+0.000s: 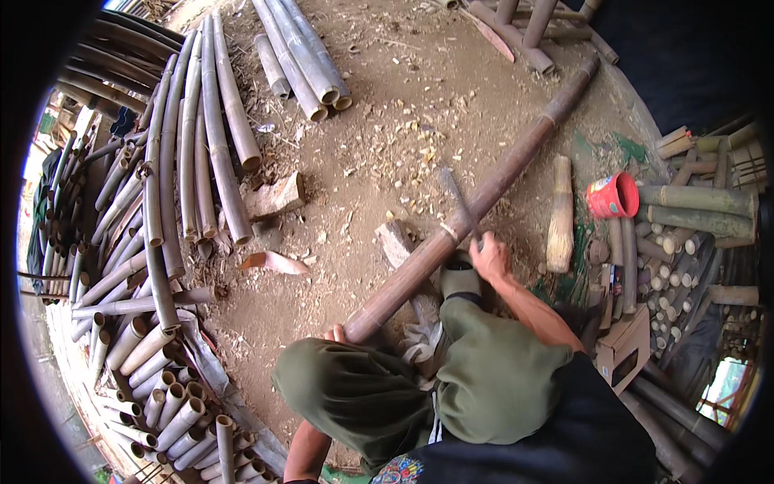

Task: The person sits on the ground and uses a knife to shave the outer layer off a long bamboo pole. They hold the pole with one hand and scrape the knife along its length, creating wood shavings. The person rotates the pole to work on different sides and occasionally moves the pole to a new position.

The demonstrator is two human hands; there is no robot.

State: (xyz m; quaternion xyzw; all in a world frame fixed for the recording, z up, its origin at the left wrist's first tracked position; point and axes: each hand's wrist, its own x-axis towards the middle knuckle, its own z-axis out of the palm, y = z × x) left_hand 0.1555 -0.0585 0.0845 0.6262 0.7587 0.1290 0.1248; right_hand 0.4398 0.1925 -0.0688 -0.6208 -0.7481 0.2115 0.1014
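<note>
A long brown bamboo pole (500,184) slants across the dirt from my left knee to the far right. The fingers of my left hand (333,332) curl round its near end; my knee covers the rest of that hand. My right hand (490,256) is closed on the handle of a machete (456,194), though motion blur hides the edge detail. Its narrow blade lies across the pole, just beyond a pale, scraped-looking ring at a joint. Beneath the pole is a wooden block (395,244), close to my shoe (459,276).
Long bamboo poles (211,129) lie at the far left, with stacked cut lengths (181,419) nearer. A red bucket (613,196), a frayed log (560,214) and a cardboard box (626,348) stand or lie to the right. Chips litter the ground (379,173).
</note>
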